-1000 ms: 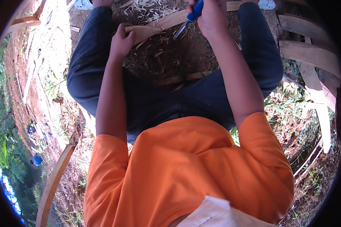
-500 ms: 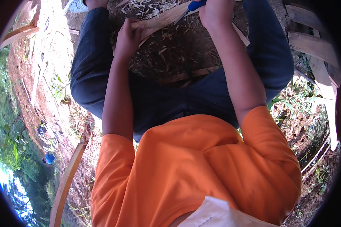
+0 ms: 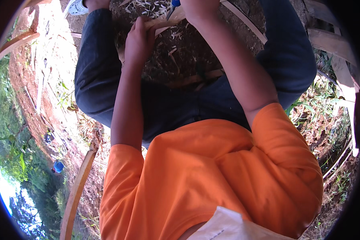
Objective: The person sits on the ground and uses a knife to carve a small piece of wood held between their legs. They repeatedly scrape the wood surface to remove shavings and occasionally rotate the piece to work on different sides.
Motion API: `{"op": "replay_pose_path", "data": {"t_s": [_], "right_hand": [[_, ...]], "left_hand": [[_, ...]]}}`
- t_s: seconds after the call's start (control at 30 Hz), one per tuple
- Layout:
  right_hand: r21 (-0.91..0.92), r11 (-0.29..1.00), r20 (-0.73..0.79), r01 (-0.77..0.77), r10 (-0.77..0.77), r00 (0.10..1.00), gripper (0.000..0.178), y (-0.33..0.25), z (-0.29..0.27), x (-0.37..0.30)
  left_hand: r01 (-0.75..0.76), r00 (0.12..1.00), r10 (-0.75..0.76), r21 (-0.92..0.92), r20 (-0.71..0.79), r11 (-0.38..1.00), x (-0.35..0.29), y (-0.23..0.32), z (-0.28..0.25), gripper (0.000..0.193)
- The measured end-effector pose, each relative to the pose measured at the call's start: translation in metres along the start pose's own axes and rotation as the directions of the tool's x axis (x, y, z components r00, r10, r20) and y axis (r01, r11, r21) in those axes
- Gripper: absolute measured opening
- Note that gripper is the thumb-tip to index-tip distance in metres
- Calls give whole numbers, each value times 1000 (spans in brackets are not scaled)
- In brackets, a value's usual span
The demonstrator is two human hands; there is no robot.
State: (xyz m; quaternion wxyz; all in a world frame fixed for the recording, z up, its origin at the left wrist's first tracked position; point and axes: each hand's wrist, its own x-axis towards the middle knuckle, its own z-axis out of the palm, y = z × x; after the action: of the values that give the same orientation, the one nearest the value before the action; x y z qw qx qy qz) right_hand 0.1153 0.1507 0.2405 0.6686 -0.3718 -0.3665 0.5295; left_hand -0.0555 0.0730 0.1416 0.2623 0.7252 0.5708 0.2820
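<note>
At the top of the head view, my left hand is closed around the near-left end of a pale strip of wood. My right hand, partly cut off by the upper edge, grips a blue-handled knife. Its narrow dark blade points down and left, against or just over the wood, a short way from my left fingers. The right fingers are mostly hidden behind the back of the hand. Curled pale wood shavings lie on the dark soil beyond the strip.
Between my bent knees, another wooden strip lies at the right. Weathered planks stand along the far right. A curved board rises at lower left. A person in blue is far off at the left, near greenery.
My right hand and the knife have moved left along the wood, closer to my left hand. The left hand has turned slightly and still holds the strip.
</note>
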Motion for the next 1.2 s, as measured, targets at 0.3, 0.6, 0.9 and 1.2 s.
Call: {"op": "replay_pose_path", "data": {"t_s": [0.3,0.6,0.9,1.2], "right_hand": [[-72,997,65,-13,18,998,44,13,-4,2],[-49,998,127,45,-38,991,44,-13,0,4],[-128,992,209,-21,48,977,42,8,1,7],[-305,916,338,261,-152,929,39,12,22,-2]], "left_hand": [[0,1000,0,59,1,998,0,4,3,27],[-3,1000,3,48,6,999,1,5,2,25],[-1,1000,3,97,-15,995,0,7,4,28],[2,1000,-2,175,-2,984,3,12,9,24]]}}
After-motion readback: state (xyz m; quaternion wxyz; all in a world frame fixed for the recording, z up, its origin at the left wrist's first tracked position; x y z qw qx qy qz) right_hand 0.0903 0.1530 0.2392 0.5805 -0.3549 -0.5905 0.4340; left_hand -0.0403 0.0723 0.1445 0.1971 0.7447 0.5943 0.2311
